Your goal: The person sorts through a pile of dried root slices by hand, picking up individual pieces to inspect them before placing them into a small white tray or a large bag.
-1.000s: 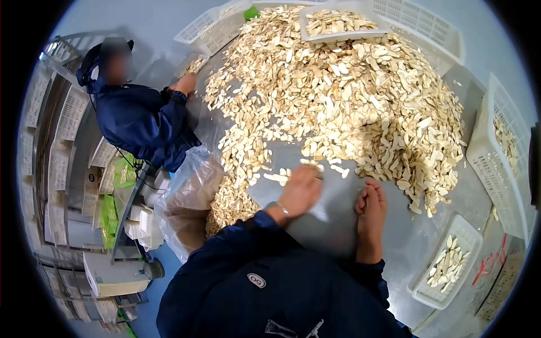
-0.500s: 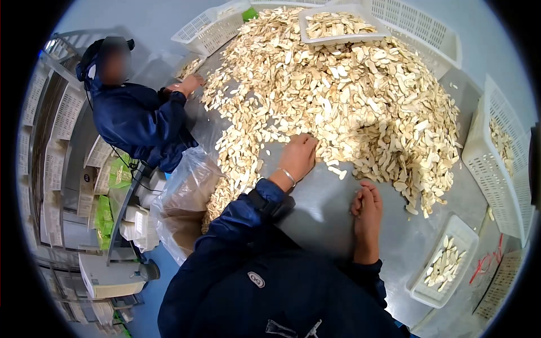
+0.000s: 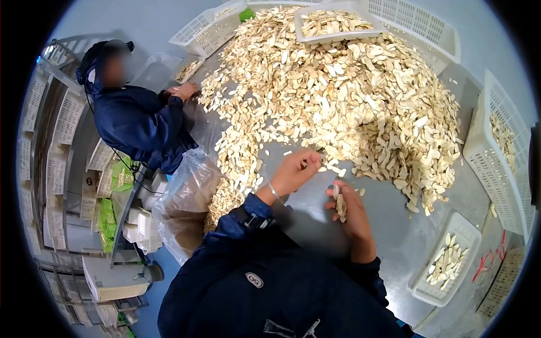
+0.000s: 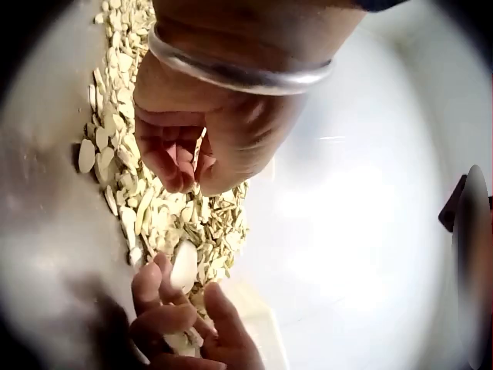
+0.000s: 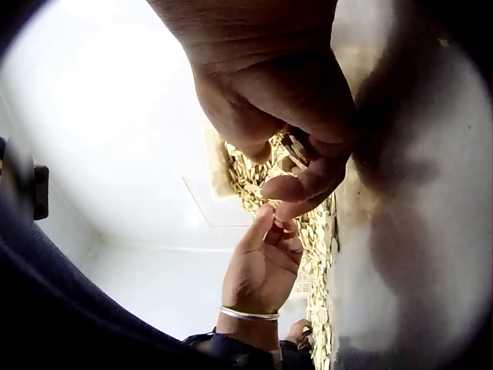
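Note:
A large heap of pale dried slices point(image 3: 349, 101) covers much of the metal table. My left hand point(image 3: 294, 171), with a silver bangle at its wrist, is above the heap's near edge. Its fingers are bent against the thumb, and a thin slice point(image 4: 199, 144) is pinched between them in the left wrist view. To its right, my right hand point(image 3: 354, 211) is turned partly palm-up, its curled fingers holding a few slices point(image 3: 340, 207). One oval slice point(image 4: 184, 266) sticks up from the right fingers in the left wrist view.
A shallow white tray point(image 3: 470, 232) with some slices lies at right, beside a red looped object point(image 3: 489, 263). White baskets point(image 3: 483, 152) line the table's edge. Another tray point(image 3: 338, 38) sits on the heap. At left are a person point(image 3: 138, 121) and a clear plastic bag point(image 3: 189, 194).
My left hand swept left to the heap's edge, then drew back toward the right hand, now pinching a slice. The right hand shifted slightly left and turned, showing slices in its fingers.

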The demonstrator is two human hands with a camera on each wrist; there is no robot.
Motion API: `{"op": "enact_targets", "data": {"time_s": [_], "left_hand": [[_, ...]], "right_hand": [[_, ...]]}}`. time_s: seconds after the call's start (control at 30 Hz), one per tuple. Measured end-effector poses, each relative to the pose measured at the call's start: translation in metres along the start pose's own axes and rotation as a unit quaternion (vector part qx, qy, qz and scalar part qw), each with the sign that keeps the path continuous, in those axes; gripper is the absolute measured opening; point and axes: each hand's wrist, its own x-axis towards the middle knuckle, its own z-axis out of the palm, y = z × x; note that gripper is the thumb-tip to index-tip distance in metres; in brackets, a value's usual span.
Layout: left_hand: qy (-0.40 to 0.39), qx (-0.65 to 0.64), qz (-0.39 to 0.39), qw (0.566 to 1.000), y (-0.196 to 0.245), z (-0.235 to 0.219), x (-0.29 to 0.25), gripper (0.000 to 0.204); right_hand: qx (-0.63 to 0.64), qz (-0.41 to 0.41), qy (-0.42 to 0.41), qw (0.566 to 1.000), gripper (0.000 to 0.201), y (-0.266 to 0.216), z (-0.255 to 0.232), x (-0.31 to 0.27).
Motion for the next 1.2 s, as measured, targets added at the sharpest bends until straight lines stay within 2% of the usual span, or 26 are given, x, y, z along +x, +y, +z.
{"op": "enact_targets", "data": {"time_s": [0.07,0.13,0.23,0.33,0.43,0.5,0.53,0.63,0.77,0.9,0.97,1.0,1.03,1.1,1.2], "left_hand": [[0.049,0.164,0.077,0.982,0.002,0.004,0.003,0.022],[0.116,0.362,0.159,0.911,0.003,0.013,0.003,0.026],[0.065,0.387,0.053,0.918,0.014,0.02,-0.008,0.023],[0.091,0.381,0.099,0.915,0.003,0.02,-0.012,0.019],[0.131,0.308,0.137,0.932,-0.012,0.013,-0.012,0.013],[0.102,0.09,0.05,0.989,-0.012,0.016,-0.019,0.011],[0.086,-0.021,0.005,0.996,-0.008,0.017,-0.022,0.011],[-0.032,-0.118,-0.082,0.989,0.01,0.001,-0.026,0.016],[0.164,-0.124,-0.018,0.979,-0.042,-0.024,-0.016,0.016],[0.173,-0.004,-0.028,0.984,-0.048,-0.041,-0.029,0.016],[0.172,0.053,-0.035,0.983,-0.046,-0.036,-0.035,0.016],[0.177,0.107,0.006,0.978,-0.039,-0.029,-0.035,0.014],[0.161,0.143,0.0,0.977,-0.021,-0.022,-0.036,0.012],[0.13,0.248,0.058,0.958,-0.006,-0.009,-0.03,0.012],[0.199,0.308,0.212,0.906,0.002,0.007,-0.017,0.011]], "right_hand": [[-0.021,-0.028,-0.015,0.999,0.021,0.01,-0.011,0.006],[-0.03,-0.045,-0.03,0.998,0.02,0.014,-0.019,0.011],[-0.03,-0.039,-0.04,0.998,0.018,0.015,-0.022,0.011],[-0.033,-0.029,-0.033,0.998,0.018,0.012,-0.017,0.007],[-0.035,-0.035,-0.042,0.998,0.02,0.012,-0.018,0.008],[-0.041,-0.038,-0.05,0.997,0.022,0.013,-0.02,0.009],[-0.039,-0.033,-0.033,0.998,0.023,0.012,-0.018,0.008],[-0.043,-0.023,-0.002,0.999,0.026,0.008,-0.008,0.003],[-0.084,-0.038,-0.012,0.996,0.028,0.017,-0.014,0.009],[-0.094,-0.021,-0.031,0.995,0.025,0.017,-0.023,0.011],[-0.051,-0.031,-0.022,0.998,0.024,0.015,-0.022,0.01],[-0.032,-0.036,-0.017,0.999,0.023,0.013,-0.022,0.009],[-0.005,-0.043,-0.035,0.998,0.023,0.012,-0.021,0.007],[0.048,-0.058,-0.069,0.995,0.022,0.007,-0.021,0.004],[0.087,-0.063,-0.086,0.99,0.018,-0.005,-0.01,-0.006]]}}
